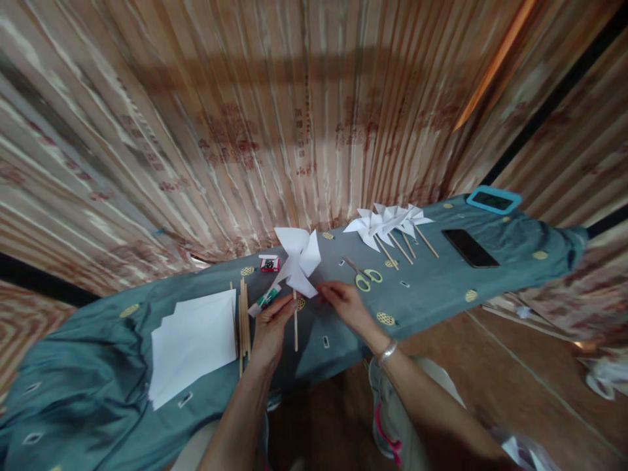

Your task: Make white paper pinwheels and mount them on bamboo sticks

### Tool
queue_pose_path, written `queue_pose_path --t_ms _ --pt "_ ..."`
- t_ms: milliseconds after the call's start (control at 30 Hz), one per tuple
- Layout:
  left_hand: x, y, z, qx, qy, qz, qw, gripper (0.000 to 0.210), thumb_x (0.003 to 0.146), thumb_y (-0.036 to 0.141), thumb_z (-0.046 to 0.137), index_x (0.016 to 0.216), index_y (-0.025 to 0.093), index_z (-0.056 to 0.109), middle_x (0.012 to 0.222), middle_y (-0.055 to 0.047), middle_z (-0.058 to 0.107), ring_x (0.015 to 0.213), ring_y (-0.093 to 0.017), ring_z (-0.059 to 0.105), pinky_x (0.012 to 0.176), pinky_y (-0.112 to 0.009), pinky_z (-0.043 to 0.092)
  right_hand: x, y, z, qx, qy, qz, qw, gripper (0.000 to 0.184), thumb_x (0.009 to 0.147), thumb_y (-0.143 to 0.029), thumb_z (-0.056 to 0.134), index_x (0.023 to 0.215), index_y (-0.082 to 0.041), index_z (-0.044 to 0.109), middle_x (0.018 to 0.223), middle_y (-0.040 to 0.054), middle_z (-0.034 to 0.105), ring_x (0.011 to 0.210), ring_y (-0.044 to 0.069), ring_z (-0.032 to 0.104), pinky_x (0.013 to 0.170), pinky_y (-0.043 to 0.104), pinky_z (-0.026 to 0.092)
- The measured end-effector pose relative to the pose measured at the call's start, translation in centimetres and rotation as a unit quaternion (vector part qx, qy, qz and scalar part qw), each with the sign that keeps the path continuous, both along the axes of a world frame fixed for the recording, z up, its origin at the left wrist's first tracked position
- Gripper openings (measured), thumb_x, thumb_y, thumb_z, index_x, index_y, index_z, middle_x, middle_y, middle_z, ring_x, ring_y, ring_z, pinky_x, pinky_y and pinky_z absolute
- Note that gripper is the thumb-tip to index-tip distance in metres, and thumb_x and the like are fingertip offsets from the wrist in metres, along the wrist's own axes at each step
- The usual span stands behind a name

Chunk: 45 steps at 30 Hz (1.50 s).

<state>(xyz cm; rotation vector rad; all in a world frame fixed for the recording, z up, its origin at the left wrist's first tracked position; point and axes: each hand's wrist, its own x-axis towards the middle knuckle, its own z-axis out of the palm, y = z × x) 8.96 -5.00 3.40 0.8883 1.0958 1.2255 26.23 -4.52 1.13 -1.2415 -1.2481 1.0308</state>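
Observation:
A white paper pinwheel (300, 260) on a thin wooden stick (296, 335) is in front of me. My left hand (273, 326) is closed on the stick just below the paper blades. To the right, my right hand (347, 306) has its fingers pinched together beside the lowest blade. Whether they grip the blade's edge or something small, I cannot make out. A green and white item (266, 299), perhaps a glue tube, lies against the left hand. Behind it sits a small red box (269, 264).
Several finished pinwheels (387, 224) lie at the back right. Yellow-handled scissors (364, 277) rest beyond my right hand. White paper sheets (195, 343) and wooden sticks (244, 314) are at the left. A black phone (470, 248) and a blue-framed device (493, 199) lie far right on the green cloth (426, 297).

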Motion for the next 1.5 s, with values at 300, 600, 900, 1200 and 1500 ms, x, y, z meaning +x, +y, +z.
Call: queue_pose_path --t_ms 300,600,900,1200,1500 --pt "-0.1 0.6 0.7 -0.008 -0.030 0.032 0.999 0.036 0.049 0.038 0.085 0.076 0.016 0.075 0.083 -0.007 0.076 0.087 -0.021 0.068 0.087 -0.034 0.048 -2.5 -2.1 0.7 -0.139 0.033 0.310 0.940 0.050 0.067 -0.061 0.070 0.086 -0.015 0.069 0.071 -0.0006 0.064 0.056 0.008 0.056 0.053 0.020 0.039" --pt "-0.1 -0.1 1.4 -0.024 -0.025 0.025 0.999 0.040 0.049 0.036 0.085 0.082 0.016 0.076 0.089 -0.009 0.076 0.093 -0.024 0.068 0.090 -0.038 0.049 -3.4 -2.5 0.6 -0.128 0.030 0.311 0.941 0.049 0.067 -0.063 0.069 0.070 -0.015 0.071 0.065 0.0016 0.068 0.054 0.008 0.054 0.053 0.020 0.038" --pt "-0.3 -0.8 0.3 -0.035 0.063 -0.020 0.997 0.032 0.051 0.032 0.083 0.080 0.018 0.077 0.086 -0.007 0.077 0.086 -0.023 0.069 0.086 -0.037 0.052 -2.2 -2.5 1.0 -0.084 0.000 0.293 0.952 0.046 0.073 -0.060 0.066 0.072 -0.015 0.071 0.065 0.0011 0.067 0.056 0.010 0.055 0.058 0.023 0.044" --pt "-1.4 -0.9 0.0 -0.046 0.069 -0.039 0.996 0.036 0.049 0.031 0.085 0.081 0.017 0.077 0.079 -0.008 0.076 0.088 -0.025 0.069 0.093 -0.040 0.049 3.9 -1.0 2.1 0.080 -0.158 -0.078 0.981 0.038 0.091 -0.048 0.047 0.101 -0.019 0.069 0.095 0.0099 0.072 0.081 0.021 0.065 0.076 0.035 0.052" --pt "-0.4 -1.8 0.6 -0.064 0.143 -0.106 0.982 0.028 0.049 0.032 0.081 0.074 0.020 0.079 0.082 -0.008 0.077 0.084 -0.024 0.069 0.084 -0.034 0.051 4.9 -0.7 3.9 0.217 -0.440 -0.187 0.851 0.070 0.089 -0.007 0.031 0.152 -0.027 0.009 0.160 0.0104 0.005 0.148 0.029 0.007 0.112 0.057 0.025"
